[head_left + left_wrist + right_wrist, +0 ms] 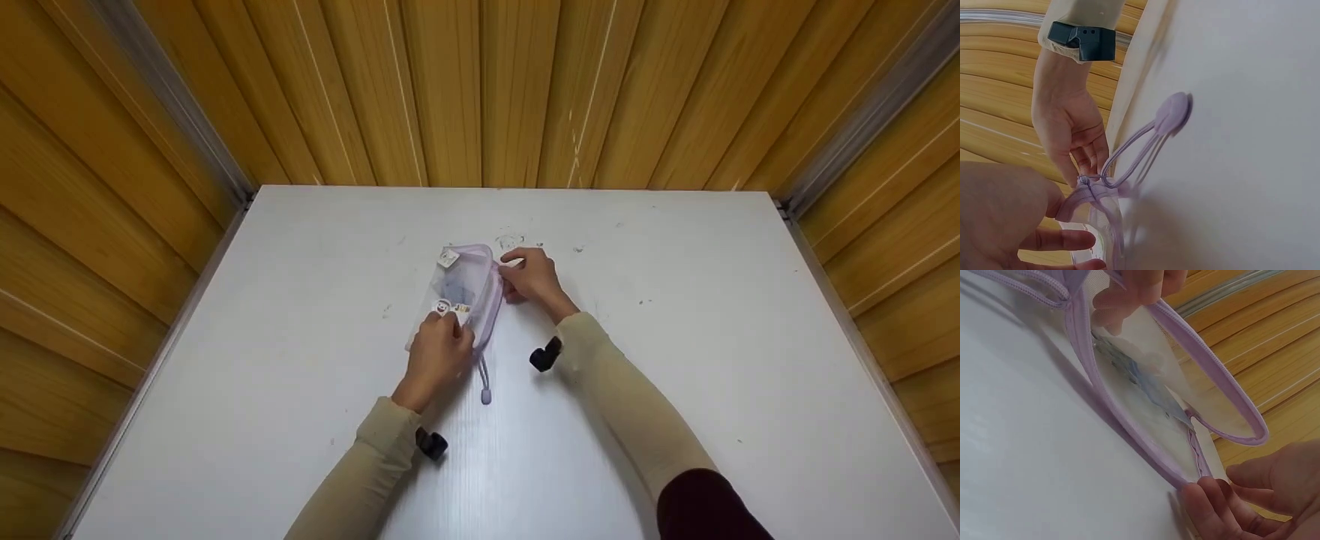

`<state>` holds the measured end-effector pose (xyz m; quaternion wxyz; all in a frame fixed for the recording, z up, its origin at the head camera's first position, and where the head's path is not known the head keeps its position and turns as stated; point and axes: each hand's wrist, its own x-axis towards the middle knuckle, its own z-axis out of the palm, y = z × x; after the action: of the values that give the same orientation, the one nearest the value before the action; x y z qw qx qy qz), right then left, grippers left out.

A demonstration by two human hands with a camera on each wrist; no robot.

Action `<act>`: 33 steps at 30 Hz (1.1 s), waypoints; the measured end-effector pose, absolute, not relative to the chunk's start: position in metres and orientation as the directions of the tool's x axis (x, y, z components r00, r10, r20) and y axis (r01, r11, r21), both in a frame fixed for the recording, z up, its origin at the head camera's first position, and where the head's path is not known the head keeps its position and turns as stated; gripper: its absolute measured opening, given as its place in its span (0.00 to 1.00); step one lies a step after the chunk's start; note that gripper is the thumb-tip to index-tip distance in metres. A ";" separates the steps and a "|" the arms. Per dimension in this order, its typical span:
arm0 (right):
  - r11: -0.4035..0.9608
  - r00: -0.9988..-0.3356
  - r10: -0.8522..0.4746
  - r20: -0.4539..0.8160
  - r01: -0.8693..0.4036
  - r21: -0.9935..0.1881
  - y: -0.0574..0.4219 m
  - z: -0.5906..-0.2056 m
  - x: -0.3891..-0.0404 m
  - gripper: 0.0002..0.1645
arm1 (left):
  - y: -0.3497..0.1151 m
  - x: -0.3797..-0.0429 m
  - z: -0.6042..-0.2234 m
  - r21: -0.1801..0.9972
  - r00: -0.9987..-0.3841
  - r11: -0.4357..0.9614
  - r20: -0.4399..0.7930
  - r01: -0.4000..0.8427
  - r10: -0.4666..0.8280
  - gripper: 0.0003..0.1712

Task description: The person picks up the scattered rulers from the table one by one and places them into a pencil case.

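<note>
A see-through zip pouch (pixel 472 268) with lilac trim lies on the white table, its zipped side gaping open. My left hand (pixel 436 351) pinches the pouch's near end, beside a round cartoon patch (pixel 442 306). At the far right edge, my right hand (pixel 532 276) holds the lilac trim (pixel 1129 421) between thumb and fingers. Inside the pouch lies a flat bluish-grey thing (pixel 1154 387), its kind unclear. A looped cord with a lilac pull (pixel 1172 113) hangs from the near end, resting by the table. My left fingertips are partly hidden behind the clear wall in the right wrist view.
The white table (pixel 247 322) stretches around the pouch, with small dark marks (pixel 510 241) near its far part. Yellow wood-look panels (pixel 517 90) stand behind and at both sides. A small black camera sits on each wrist.
</note>
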<state>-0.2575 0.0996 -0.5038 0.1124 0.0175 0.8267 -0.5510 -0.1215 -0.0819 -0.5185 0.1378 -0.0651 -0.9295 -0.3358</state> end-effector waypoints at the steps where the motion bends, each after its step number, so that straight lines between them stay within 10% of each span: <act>1: 0.390 -0.974 -0.095 -0.207 0.155 -0.908 0.102 -0.504 -0.258 0.17 | -0.082 -0.122 -0.519 0.600 -0.951 0.769 0.309 0.218 0.029 0.13; 33: 0.535 -0.983 -0.092 -0.161 0.088 -0.840 0.141 -0.487 -0.257 0.23 | -0.079 -0.124 -0.514 0.588 -0.960 0.786 0.279 0.191 0.025 0.18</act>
<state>-0.2572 0.1410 -0.4872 0.0931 -0.0011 0.8711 -0.4822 -0.1244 -0.0788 -0.5143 0.1293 -0.0578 -0.9361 -0.3220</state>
